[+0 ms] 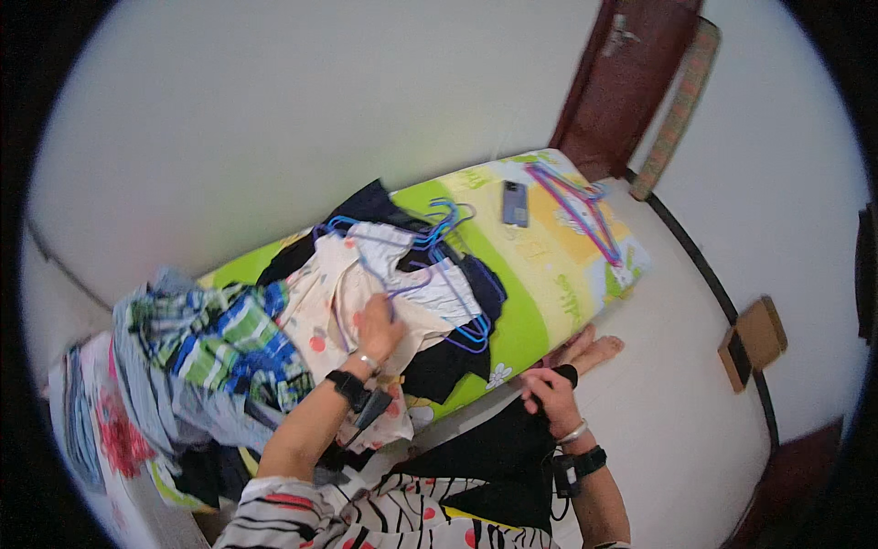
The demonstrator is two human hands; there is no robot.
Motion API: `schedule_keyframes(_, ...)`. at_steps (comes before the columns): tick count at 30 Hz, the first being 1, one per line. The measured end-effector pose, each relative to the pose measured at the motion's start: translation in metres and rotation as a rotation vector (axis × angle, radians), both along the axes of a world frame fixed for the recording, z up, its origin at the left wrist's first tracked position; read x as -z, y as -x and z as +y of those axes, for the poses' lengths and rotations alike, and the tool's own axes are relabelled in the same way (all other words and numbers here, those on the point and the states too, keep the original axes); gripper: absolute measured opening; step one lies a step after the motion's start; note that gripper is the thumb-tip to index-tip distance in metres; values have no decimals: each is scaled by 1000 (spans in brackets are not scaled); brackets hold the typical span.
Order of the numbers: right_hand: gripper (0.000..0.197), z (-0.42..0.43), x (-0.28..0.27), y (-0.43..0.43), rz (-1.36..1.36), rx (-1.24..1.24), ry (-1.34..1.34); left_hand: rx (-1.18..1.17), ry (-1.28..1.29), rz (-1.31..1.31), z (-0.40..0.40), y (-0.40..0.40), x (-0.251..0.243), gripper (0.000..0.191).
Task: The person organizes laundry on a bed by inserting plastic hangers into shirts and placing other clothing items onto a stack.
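Observation:
My left hand (378,326) is on a cream blouse with coral dots (322,281), its fingers around a purple clothes hanger (411,285) near the base of the hook. Part of that hanger is hidden by the hand and the cloth. Just beyond it lies a white garment (439,291) with blue and purple hangers (446,219) at its neck, on top of dark clothes (357,202). Over my black-trousered leg (501,439), beside the bed edge, is my right hand (554,401) with its fingers curled. Whether it grips anything is unclear.
The bed has a green and yellow sheet (528,295). A phone (515,204) and several pink and blue hangers (579,209) lie at its far end. To the left are plaid shorts (226,336) and heaped clothes (137,384). An opened cardboard box (754,343) stands by the wall.

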State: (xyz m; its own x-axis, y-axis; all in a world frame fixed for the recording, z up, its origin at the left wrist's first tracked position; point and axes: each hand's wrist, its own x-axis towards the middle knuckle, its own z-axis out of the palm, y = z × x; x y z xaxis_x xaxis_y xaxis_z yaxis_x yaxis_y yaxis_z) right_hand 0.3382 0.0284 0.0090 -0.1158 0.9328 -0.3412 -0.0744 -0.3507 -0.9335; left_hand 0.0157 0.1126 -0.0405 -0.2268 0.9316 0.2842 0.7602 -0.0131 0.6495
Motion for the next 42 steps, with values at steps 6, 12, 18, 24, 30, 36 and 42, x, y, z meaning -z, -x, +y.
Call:
schedule_keyframes(6,20,-7,4,49,-21,-172,-35,118,372,-820,-14,18,-9,35)
schedule_keyframes(12,24,-1,-28,100,-5,-303,-212,440,354,-956,-72,-25,-93,24)
schedule_keyframes(18,33,-7,-51,162,-206,-161,-414,722,311,-695,-116,-19,-79,32)
schedule_keyframes(24,32,4,-35,184,-285,-47,-368,765,295,-419,-153,-5,-86,44)
schedule_keyframes(30,30,19,-43,197,-85,-98,-291,699,-146,47,-180,8,-75,47)
schedule_keyframes(36,19,11,-62,189,-223,-84,-397,728,-78,20,-197,20,-84,42)
schedule_keyframes(42,17,18,-71,181,-193,-45,-370,751,115,-127,-195,32,-86,32)
